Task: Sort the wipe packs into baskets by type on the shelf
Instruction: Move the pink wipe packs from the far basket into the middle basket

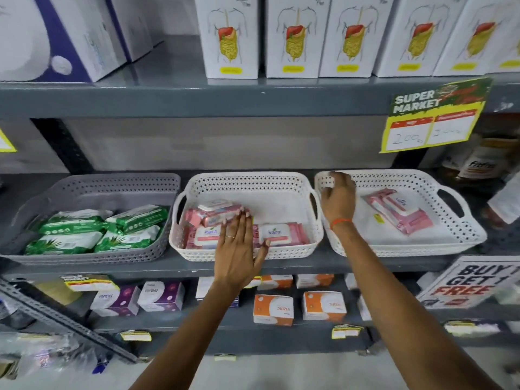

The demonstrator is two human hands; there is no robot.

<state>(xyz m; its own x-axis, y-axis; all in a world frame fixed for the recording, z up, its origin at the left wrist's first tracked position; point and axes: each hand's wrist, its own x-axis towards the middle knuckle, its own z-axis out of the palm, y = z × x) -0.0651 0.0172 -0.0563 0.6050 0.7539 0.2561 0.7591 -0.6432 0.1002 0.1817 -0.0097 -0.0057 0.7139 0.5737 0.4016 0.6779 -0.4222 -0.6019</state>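
Observation:
Three baskets stand side by side on the middle shelf. The grey basket [92, 190] at the left holds several green wipe packs [73, 225]. Several pink wipe packs [278, 233] lie in the middle white basket [247, 181]. My left hand [239, 249] lies flat over the packs at that basket's front, fingers spread, gripping nothing. In the right white basket [450, 220] lies a pink pack [399, 211] tilted on a white sheet. My right hand [337, 199] has its fingers curled on that basket's left rim.
White boxes with a digestive-tract picture [230, 38] line the upper shelf. A yellow price sign [433, 119] hangs at the right. Orange boxes [273, 309] and purple boxes [161, 296] fill the lower shelf. A jar [478, 164] stands right of the baskets.

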